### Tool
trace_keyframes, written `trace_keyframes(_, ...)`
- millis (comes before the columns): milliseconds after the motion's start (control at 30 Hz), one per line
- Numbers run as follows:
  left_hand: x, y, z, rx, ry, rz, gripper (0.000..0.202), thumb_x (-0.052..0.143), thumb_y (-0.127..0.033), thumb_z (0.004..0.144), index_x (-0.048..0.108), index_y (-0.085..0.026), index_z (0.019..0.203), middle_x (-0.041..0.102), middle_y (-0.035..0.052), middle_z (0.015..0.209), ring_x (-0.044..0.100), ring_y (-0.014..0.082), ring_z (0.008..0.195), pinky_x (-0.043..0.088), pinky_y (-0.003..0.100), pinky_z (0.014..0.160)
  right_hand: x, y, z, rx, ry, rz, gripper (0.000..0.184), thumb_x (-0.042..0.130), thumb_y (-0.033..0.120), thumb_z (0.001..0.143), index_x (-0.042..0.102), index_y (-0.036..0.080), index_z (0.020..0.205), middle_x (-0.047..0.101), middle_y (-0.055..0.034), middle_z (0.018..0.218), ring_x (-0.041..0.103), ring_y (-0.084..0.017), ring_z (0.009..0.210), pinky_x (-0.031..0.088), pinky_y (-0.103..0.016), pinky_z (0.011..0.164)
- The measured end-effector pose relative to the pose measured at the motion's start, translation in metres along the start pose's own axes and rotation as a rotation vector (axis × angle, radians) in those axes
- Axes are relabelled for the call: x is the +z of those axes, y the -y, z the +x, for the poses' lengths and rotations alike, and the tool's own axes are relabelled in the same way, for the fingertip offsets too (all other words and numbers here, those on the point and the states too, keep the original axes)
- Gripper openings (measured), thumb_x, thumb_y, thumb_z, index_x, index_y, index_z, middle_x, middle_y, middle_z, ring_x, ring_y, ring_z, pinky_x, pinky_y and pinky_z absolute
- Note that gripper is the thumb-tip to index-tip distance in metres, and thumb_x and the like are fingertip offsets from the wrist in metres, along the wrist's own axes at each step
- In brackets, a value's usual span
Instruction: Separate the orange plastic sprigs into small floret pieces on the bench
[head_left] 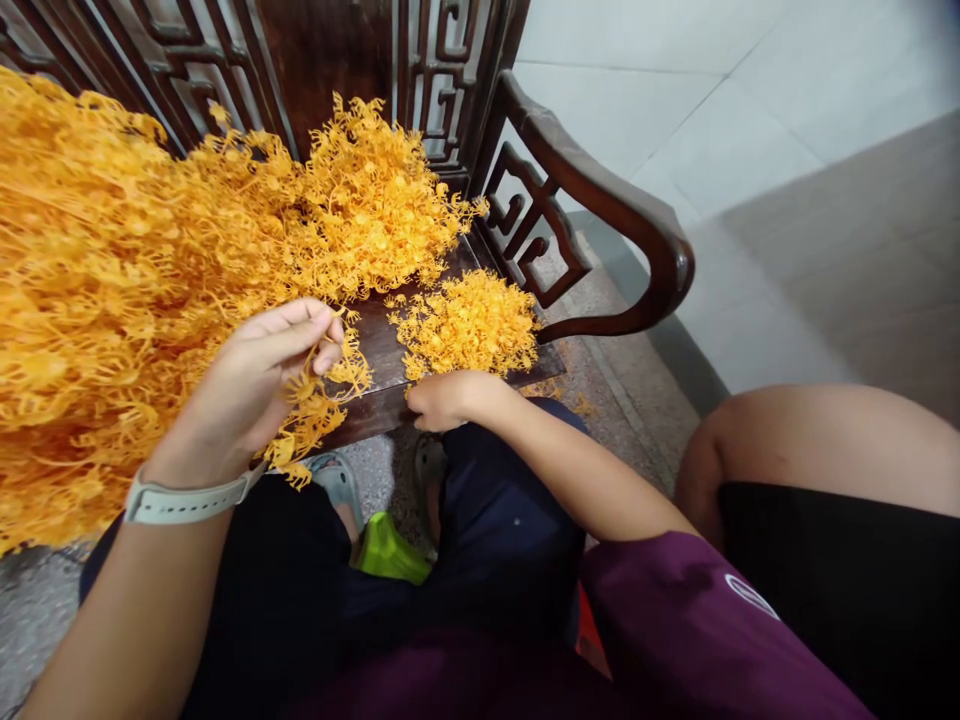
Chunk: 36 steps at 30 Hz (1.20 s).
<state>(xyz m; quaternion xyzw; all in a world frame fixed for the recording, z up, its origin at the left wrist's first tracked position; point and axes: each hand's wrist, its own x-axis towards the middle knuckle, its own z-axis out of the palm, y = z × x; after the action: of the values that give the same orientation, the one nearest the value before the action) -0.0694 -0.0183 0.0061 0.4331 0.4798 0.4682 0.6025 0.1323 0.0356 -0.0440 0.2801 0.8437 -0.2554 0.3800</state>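
1. A speckled terrazzo floor (626, 410) ran across the lower middle of the frame and showed again at the lower left. Pale tiles (675, 100) covered the wall at the upper right, with a grey band below them.
2. A dark carved wooden bench (281, 70) crossed the upper middle, with a lattice back and a curved armrest (600, 180) at the upper right. Part of its bare seat (379, 345) showed near the centre.
3. A large mass of orange branching sprigs (112, 280) filled the upper left, running over the seat and off the left edge.
4. A smaller orange heap (465, 325) lay on the seat, just right of the mass.
5. The left hand (255, 385), wearing a white watch strap (187, 505), had its fingers pressed together, pinching a thin orange sprig (334, 375) against the thumb.
6. The right hand (450, 400) lay curled at the seat's front edge, just below the heap; whether it held anything could not be told.
7. A lime-green object (386, 550) sat low between the knees.
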Motion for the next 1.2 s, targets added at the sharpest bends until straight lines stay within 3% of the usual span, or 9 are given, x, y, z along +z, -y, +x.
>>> trace_keyframes(167,-0.001,0.000,-0.001,0.008,-0.021,-0.017,0.018,0.065,-0.023,0.097,0.070,-0.015,0.081,0.054,0.0014,0.066,0.047,0.0101,0.063,0.033,0.025,0.062,-0.006,-0.015,-0.006,-0.003,-0.104,0.021,0.040,0.054,0.030,0.105,0.075,0.004,0.126,0.076,-0.0225,0.122,0.072,-0.029,0.102,0.046,-0.034,0.077)
trace_keyframes(333,-0.002,0.000,-0.001,-0.017,-0.018,-0.021,0.018,0.064,-0.024,0.096,0.071,-0.015,0.082,0.054,0.0019,0.065,0.046,0.0106,0.062,0.032,0.025,0.061,-0.005,-0.036,-0.012,-0.050,-0.227,0.116,0.033,0.055,0.029,0.105,0.077,0.008,0.116,0.078,-0.0176,0.113,0.069,-0.023,0.093,0.044,-0.031,0.075)
trace_keyframes(467,0.000,0.000,-0.001,-0.025,-0.044,-0.016,0.016,0.067,-0.025,0.093,0.071,-0.016,0.081,0.055,0.0028,0.067,0.046,0.0116,0.064,0.030,0.027,0.061,-0.003,-0.048,-0.018,-0.053,-0.253,0.138,0.029,0.056,0.025,0.104,0.077,0.009,0.114,0.078,-0.0153,0.111,0.067,-0.020,0.089,0.043,-0.029,0.075)
trace_keyframes(533,0.000,-0.001,-0.001,-0.029,-0.045,0.001,0.017,0.068,-0.028,0.093,0.071,-0.016,0.082,0.054,0.0025,0.067,0.044,0.0118,0.063,0.028,0.028,0.059,-0.001,-0.052,-0.021,-0.051,-0.219,0.114,0.029,0.055,0.021,0.102,0.079,0.007,0.113,0.079,-0.0151,0.109,0.066,-0.020,0.089,0.042,-0.029,0.074)
trace_keyframes(667,-0.002,-0.001,-0.001,-0.020,-0.026,0.057,0.018,0.067,-0.030,0.094,0.071,-0.018,0.082,0.054,0.0018,0.066,0.044,0.0130,0.064,0.031,0.029,0.062,0.008,-0.049,-0.020,-0.084,0.025,0.119,0.029,0.059,0.017,0.095,0.081,0.007,0.113,0.080,-0.0127,0.106,0.069,-0.019,0.086,0.044,-0.027,0.072)
trace_keyframes(767,-0.004,0.000,0.000,-0.020,-0.029,0.069,0.018,0.069,-0.031,0.092,0.071,-0.018,0.079,0.055,0.0020,0.067,0.046,0.0139,0.065,0.033,0.029,0.064,0.015,-0.040,-0.014,-0.081,0.112,0.097,0.031,0.063,0.016,0.091,0.082,0.011,0.115,0.081,-0.0106,0.107,0.071,-0.019,0.087,0.046,-0.027,0.071)
trace_keyframes(967,-0.005,0.001,0.001,-0.010,-0.042,0.054,0.017,0.074,-0.031,0.088,0.072,-0.019,0.076,0.057,0.0030,0.070,0.046,0.0145,0.066,0.034,0.029,0.063,0.015,-0.028,-0.006,0.015,0.110,0.040,0.035,0.060,0.009,0.090,0.079,0.004,0.119,0.079,-0.0190,0.117,0.074,-0.024,0.094,0.048,-0.029,0.071)
trace_keyframes(1200,-0.001,-0.002,0.000,-0.019,-0.021,0.067,0.020,0.069,-0.031,0.094,0.071,-0.017,0.079,0.055,0.0015,0.068,0.048,0.0126,0.067,0.038,0.025,0.067,0.009,-0.038,-0.006,0.062,-0.026,0.063,0.036,0.056,0.019,0.099,0.076,0.004,0.125,0.077,-0.0233,0.123,0.075,-0.029,0.101,0.052,-0.032,0.078)
